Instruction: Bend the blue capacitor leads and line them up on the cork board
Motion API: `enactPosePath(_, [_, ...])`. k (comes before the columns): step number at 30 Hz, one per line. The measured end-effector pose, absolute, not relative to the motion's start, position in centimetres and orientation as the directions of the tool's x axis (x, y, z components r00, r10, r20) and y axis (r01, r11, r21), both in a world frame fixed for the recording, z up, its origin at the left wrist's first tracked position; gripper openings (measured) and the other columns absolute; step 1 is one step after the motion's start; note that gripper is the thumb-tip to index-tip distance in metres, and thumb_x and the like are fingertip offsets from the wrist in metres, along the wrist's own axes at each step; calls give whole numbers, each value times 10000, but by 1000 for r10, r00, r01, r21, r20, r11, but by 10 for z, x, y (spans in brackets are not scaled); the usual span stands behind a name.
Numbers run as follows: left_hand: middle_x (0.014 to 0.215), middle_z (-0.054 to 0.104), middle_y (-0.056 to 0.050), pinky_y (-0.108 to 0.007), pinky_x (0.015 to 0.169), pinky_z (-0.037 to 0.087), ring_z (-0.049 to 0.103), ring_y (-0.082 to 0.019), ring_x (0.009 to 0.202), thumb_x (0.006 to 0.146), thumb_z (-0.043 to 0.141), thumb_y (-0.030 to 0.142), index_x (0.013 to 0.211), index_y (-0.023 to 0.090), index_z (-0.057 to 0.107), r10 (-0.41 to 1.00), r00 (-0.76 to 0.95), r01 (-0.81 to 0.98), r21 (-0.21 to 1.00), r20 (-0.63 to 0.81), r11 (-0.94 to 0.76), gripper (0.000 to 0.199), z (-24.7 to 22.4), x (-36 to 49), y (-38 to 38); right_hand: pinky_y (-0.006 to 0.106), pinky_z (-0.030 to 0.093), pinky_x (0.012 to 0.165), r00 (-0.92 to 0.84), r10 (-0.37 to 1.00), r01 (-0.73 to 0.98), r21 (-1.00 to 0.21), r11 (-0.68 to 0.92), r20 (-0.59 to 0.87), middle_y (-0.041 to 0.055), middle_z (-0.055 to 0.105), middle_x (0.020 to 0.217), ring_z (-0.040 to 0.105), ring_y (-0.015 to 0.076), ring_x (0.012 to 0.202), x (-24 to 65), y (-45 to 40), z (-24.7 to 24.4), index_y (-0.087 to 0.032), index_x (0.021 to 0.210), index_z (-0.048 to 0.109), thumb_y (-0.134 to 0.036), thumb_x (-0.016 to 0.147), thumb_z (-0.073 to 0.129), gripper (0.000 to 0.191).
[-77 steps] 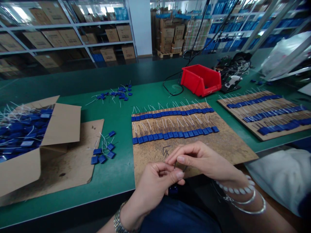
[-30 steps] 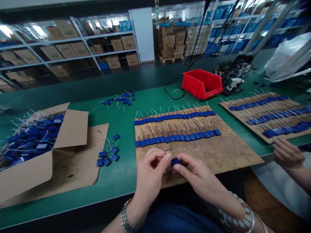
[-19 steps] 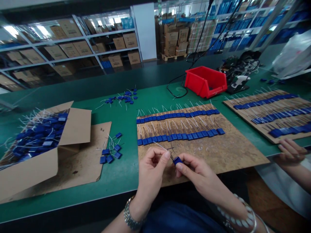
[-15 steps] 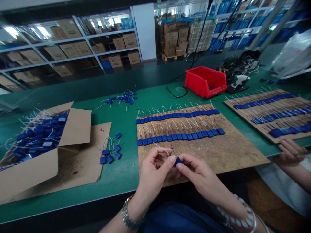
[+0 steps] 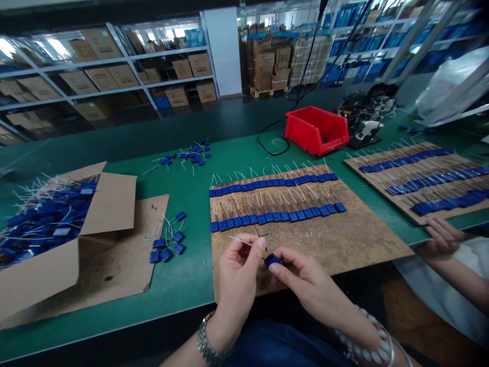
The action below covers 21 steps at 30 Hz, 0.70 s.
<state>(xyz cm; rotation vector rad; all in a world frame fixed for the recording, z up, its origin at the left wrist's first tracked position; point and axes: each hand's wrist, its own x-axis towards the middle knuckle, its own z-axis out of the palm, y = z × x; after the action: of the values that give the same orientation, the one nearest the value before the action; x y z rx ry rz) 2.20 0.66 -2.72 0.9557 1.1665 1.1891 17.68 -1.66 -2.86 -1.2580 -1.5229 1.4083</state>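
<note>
Between both hands is a small blue block-shaped electronic component (image 5: 271, 260) with thin wire leads. My right hand (image 5: 307, 278) pinches its blue body between thumb and fingers. The thumb and forefinger of my left hand (image 5: 239, 275) are closed on its leads; a white wire (image 5: 240, 240) sticks out to the left and dark leads point upward. Both hands are over the near part of a brown board (image 5: 324, 237). Beyond them, two rows of similar blue components (image 5: 280, 216) lie on that board, leads pointing away from me.
At left, an open cardboard box (image 5: 109, 204) holds many blue components, with a loose cluster (image 5: 166, 244) beside it. Another pile (image 5: 194, 153) lies farther back. A red bin (image 5: 317, 132) stands behind the board. At right, a co-worker's hand (image 5: 443, 237) touches a second filled board (image 5: 401, 211).
My left fingertips have drawn back from the blue body along the leads, so more of the body shows. The whole view has shifted slightly.
</note>
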Motion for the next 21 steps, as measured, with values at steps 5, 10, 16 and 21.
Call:
enactPosePath(5, [854, 641, 14, -146, 712, 474, 579, -76, 785, 843, 754, 408, 880, 178, 650, 978, 58, -180, 961, -201, 209, 255, -32, 27, -1, 261, 465, 726, -266, 958, 109, -991, -77, -104, -24, 657, 808, 606, 137, 776, 177, -16, -30, -197, 879, 643, -401, 1010, 570, 253])
enactPosePath(10, [846, 631, 28, -128, 755, 465, 571, -66, 799, 877, 710, 430, 987, 220, 680, 989, 8, -123, 981, -149, 149, 239, -30, 24, 7, 280, 477, 737, -253, 959, 141, -986, -94, -127, -13, 678, 783, 633, 151, 772, 177, -17, -33, -194, 862, 667, -399, 1002, 582, 262])
enactPosePath(16, [1028, 663, 6, -127, 777, 499, 608, -88, 895, 830, 756, 467, 1056, 239, 683, 991, 63, -34, 992, -119, 122, 329, -22, 20, 12, 326, 501, 911, -226, 973, 46, -998, -30, -40, 19, 720, 1009, 658, 182, 990, 186, -15, -30, -251, 1144, 737, -362, 1006, 569, 244])
enactPosePath(21, [1091, 666, 6, -71, 851, 469, 585, -88, 1023, 806, 770, 491, 1099, 240, 661, 995, -35, -3, 996, -88, 88, 401, -22, 7, 11, 340, 545, 850, 255, 964, 241, -970, 16, 79, 59, 737, 1038, 679, 197, 922, 250, 5, -48, -224, 1107, 752, -465, 895, 655, 335])
